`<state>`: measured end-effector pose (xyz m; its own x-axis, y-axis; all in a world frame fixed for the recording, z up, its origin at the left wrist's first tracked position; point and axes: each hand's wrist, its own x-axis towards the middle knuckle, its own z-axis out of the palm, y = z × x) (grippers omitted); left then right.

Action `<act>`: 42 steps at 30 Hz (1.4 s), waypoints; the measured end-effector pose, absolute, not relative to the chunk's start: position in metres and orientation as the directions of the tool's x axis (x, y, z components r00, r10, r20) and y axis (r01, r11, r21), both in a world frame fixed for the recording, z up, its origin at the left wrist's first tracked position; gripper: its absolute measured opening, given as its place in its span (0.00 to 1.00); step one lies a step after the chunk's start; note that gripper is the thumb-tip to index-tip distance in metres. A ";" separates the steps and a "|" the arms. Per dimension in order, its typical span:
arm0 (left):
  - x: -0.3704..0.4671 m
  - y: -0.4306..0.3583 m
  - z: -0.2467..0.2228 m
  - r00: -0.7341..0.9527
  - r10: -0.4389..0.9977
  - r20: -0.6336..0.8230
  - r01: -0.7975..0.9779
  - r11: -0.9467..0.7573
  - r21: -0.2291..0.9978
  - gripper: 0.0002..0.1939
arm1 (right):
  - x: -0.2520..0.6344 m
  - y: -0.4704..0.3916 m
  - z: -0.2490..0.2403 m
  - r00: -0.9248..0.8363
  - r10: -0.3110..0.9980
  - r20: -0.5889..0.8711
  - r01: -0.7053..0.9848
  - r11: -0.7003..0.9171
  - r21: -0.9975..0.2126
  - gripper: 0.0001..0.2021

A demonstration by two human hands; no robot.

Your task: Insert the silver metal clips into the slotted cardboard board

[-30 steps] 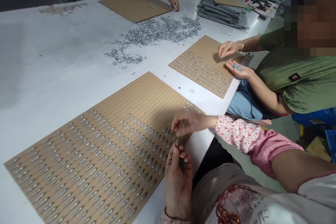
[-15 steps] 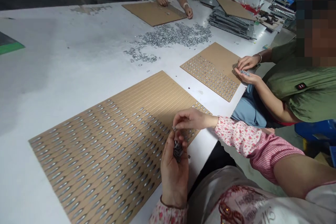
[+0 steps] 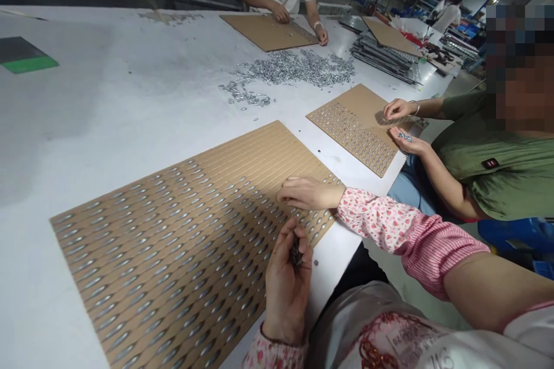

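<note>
A large brown board point(image 3: 208, 164) with grooves lies in front of me, covered in rows of small silver leaf-shaped metal pieces; its far right part is bare. My left hand point(image 3: 288, 282) is cupped, palm up, over the board's near edge, its fingers curled round a small pile of metal pieces point(image 3: 296, 251). Just beyond it, my right hand point(image 3: 305, 193) reaches over the board with its fingers bent down and together at the end of the rows. Whatever its fingertips pinch is hidden.
Loose metal pieces point(image 3: 298, 69) lie heaped on the white table point(image 3: 108, 104). To the right, a co-worker in green handles pieces over a smaller board point(image 3: 361, 92). Across the table another person works at a board point(image 3: 251, 34). Stacked dark panels point(image 3: 381, 57) stand at the back right.
My right hand has moved from my left fingertips out over the board. My left fingers have curled further over the pieces. The camera view has tilted up slightly.
</note>
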<state>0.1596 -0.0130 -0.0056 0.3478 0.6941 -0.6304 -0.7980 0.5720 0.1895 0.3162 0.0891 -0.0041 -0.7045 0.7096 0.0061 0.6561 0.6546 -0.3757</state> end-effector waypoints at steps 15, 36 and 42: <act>0.166 -0.021 -0.007 0.376 0.690 -0.618 -0.719 0.638 0.275 0.16 | 0.319 0.095 -0.007 -0.690 0.723 -0.051 0.635 0.570 -0.521 0.07; 0.170 -0.013 0.001 0.275 0.745 -0.608 -0.755 0.559 0.342 0.11 | 0.321 0.038 0.019 -0.506 0.853 -0.126 0.217 -0.015 -0.976 0.13; 0.173 -0.009 0.005 0.249 0.729 -0.637 -0.754 0.559 0.345 0.06 | 0.327 0.048 0.005 -0.380 0.911 -0.162 0.104 -0.132 -0.986 0.11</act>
<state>0.1734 -0.0094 0.0053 0.2494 0.7293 -0.6371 -0.7536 0.5594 0.3453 0.3273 0.0484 0.0050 -0.3798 0.9108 -0.1617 0.1038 -0.1317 -0.9858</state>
